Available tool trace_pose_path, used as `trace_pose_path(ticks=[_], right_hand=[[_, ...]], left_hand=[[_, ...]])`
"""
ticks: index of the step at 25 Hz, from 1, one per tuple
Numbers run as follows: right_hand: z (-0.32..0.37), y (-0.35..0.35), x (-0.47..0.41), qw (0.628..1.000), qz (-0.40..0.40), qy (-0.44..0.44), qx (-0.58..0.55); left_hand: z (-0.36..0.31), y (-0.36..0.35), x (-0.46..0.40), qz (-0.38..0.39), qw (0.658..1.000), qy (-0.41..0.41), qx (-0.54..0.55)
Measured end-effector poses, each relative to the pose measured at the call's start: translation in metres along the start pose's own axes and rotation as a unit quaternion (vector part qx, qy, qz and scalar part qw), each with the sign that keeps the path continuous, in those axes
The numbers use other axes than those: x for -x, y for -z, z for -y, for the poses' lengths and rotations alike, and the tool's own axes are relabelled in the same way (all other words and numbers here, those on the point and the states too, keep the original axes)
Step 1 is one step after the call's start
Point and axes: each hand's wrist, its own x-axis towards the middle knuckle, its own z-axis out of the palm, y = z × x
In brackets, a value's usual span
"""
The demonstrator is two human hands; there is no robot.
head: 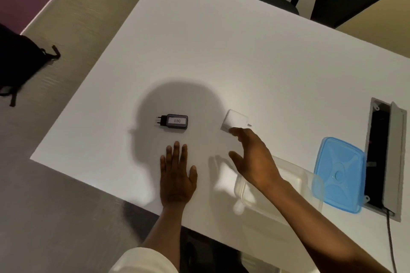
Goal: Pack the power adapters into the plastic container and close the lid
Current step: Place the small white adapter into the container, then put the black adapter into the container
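black adapter [173,121], white adapter [234,120], blue lid [339,175]

Two adapters out on the white table [221,51], container uncovered

We see the left hand [177,175] flat near the black adapter [174,121], the right hand [253,157] spread, fingertips at the white adapter [235,121], above the clear container [306,184]; the blue lid [340,175] lies beside it.
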Motion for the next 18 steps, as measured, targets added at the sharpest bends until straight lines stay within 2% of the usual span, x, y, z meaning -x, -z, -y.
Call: trace_pose_path(ticks=[3, 7, 11, 15, 18], right_hand=[[0.02, -0.021, -0.065, 0.989, 0.112, 0.082, 0.054], [0.041, -0.057, -0.127, 0.959, 0.193, 0.167, 0.126], [0.054, -0.086, -0.157, 0.93, 0.234, 0.228, 0.171], [0.059, -0.102, -0.166, 0.907, 0.236, 0.288, 0.199], [0.053, -0.108, -0.166, 0.906, 0.23, 0.29, 0.205]], left_hand=[[0.001, 0.0, -0.001, -0.011, 1.0, 0.003, 0.016], [0.002, -0.003, -0.001, -0.012, 0.999, 0.025, 0.018], [0.001, -0.002, -0.001, -0.017, 0.998, 0.052, 0.008], [0.001, -0.001, -0.001, -0.02, 0.998, 0.054, 0.015], [0.001, -0.001, 0.0, -0.022, 0.998, 0.054, 0.01]])
